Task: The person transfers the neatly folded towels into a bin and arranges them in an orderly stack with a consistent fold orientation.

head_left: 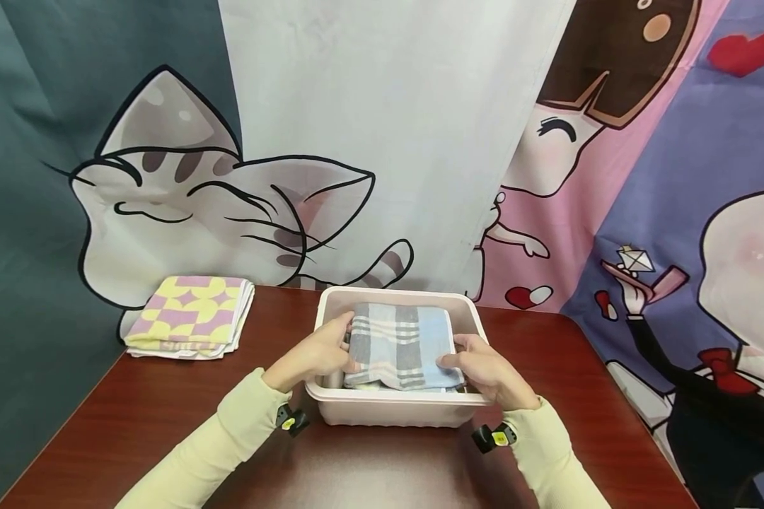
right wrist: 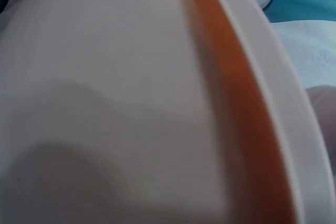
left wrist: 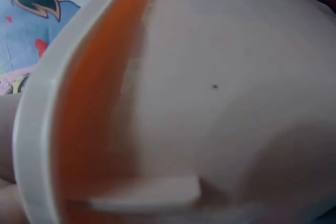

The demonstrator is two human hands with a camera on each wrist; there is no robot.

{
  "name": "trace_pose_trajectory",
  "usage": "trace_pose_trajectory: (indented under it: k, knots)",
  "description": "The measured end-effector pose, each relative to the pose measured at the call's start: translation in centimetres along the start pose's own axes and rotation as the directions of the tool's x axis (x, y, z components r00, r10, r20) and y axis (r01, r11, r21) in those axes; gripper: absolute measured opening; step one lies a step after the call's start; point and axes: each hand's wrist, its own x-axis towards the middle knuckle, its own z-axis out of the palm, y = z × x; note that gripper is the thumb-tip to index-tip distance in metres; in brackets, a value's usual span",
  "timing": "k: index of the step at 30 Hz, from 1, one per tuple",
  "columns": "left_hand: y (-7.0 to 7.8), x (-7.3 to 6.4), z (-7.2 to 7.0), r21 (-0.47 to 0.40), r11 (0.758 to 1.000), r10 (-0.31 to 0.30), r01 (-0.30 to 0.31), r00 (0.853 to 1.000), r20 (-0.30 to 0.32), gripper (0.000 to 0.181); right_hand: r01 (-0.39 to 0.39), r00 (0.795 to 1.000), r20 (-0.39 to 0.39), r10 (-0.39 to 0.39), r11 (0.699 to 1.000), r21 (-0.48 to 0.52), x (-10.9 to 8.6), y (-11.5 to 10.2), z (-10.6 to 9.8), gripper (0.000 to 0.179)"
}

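Apparently, left hand (head_left: 321,351) and right hand (head_left: 489,369) pinched plaid cloth (head_left: 397,343) inside bin (head_left: 397,412); uneven pull risked loosening folds.

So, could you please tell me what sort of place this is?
Probably an indoor tabletop work area, though the wider room is out of view. A wrinkled, cartoon-printed backdrop rises behind a reddish-brown table, on which stand a pale bin and a folded yellow-and-purple cloth.

Left grip (head_left: 321,353), right grip (head_left: 486,367) pinch plaid cloth (head_left: 397,346) in white bin (head_left: 397,411).
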Motion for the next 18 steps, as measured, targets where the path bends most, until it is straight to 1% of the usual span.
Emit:
trace_pose_trajectory:
  k: [2,3,5,7,8,9,10,11,13,14,15,16,17,18]
  knots:
    - [0.1,-0.2,0.0,0.082,0.996,0.028,-0.028,1.0,0.004,0.091,0.01,0.999,-0.048,-0.015,0.995,-0.101,0.1,-0.1,0.2,0.033]
    - [0.2,-0.3,0.1,0.135,0.99,0.04,-0.04,0.999,0.005,0.09,0.005,0.997,-0.071,-0.016,0.988,-0.153,0.1,-0.1,0.2,0.033]
    - [0.3,-0.5,0.2,0.248,0.966,0.073,-0.072,0.997,0.008,0.087,-0.013,0.993,-0.117,-0.017,0.967,-0.254,0.0,-0.1,0.4,0.033]
    - [0.5,-0.9,0.3,0.325,0.94,0.104,-0.101,0.995,0.009,0.086,-0.038,0.989,-0.144,-0.01,0.944,-0.328,0.0,-0.1,0.4,0.033]
    - [0.6,-1.2,0.3,0.365,0.925,0.115,-0.109,0.993,0.006,0.085,-0.049,0.988,-0.153,-0.004,0.937,-0.345,-0.1,-0.1,0.4,0.034]
    - [0.7,-1.5,0.4,0.39,0.913,0.127,-0.119,0.992,0.005,0.085,-0.054,0.988,-0.154,0.0,0.937,-0.345,-0.1,-0.2,0.4,0.036]
    - [0.8,-1.8,0.4,0.405,0.905,0.14,-0.131,0.99,0.006,0.083,-0.057,0.987,-0.16,0.0,0.936,-0.348,-0.2,-0.2,0.4,0.038]
    - [0.8,-2.1,0.3,0.41,0.902,0.149,-0.137,0.989,0.003,0.081,-0.055,0.986,-0.167,-0.005,0.934,-0.354,-0.3,-0.4,0.3,0.043]
    - [1.0,-2.7,0.0,0.409,0.903,0.152,-0.131,0.988,-0.02,0.079,-0.062,0.982,-0.187,-0.01,0.926,-0.373,-0.6,-0.7,0.2,0.056]
    - [1.1,-3.0,-0.3,0.401,0.908,0.15,-0.12,0.988,-0.044,0.076,-0.059,0.981,-0.195,-0.019,0.919,-0.39,-0.8,-0.8,0.2,0.063]
    - [1.1,-3.4,-0.7,0.378,0.919,0.147,-0.108,0.986,-0.075,0.074,-0.051,0.979,-0.2,-0.036,0.908,-0.416,-0.9,-1.0,0.2,0.069]
    - [1.0,-3.7,-1.1,0.348,0.932,0.148,-0.101,0.983,-0.112,0.07,-0.041,0.976,-0.209,-0.062,0.89,-0.455,-1.2,-1.2,0.2,0.074]
    - [0.9,-4.1,-1.7,0.294,0.95,0.149,-0.1,0.978,-0.149,0.067,-0.023,0.973,-0.212,-0.089,0.879,-0.476,-1.5,-1.4,0.3,0.078]
    - [0.7,-4.5,-2.3,0.24,0.966,0.147,-0.099,0.971,-0.191,0.065,0.005,0.968,-0.215,-0.128,0.87,-0.493,-1.7,-1.5,0.5,0.076]
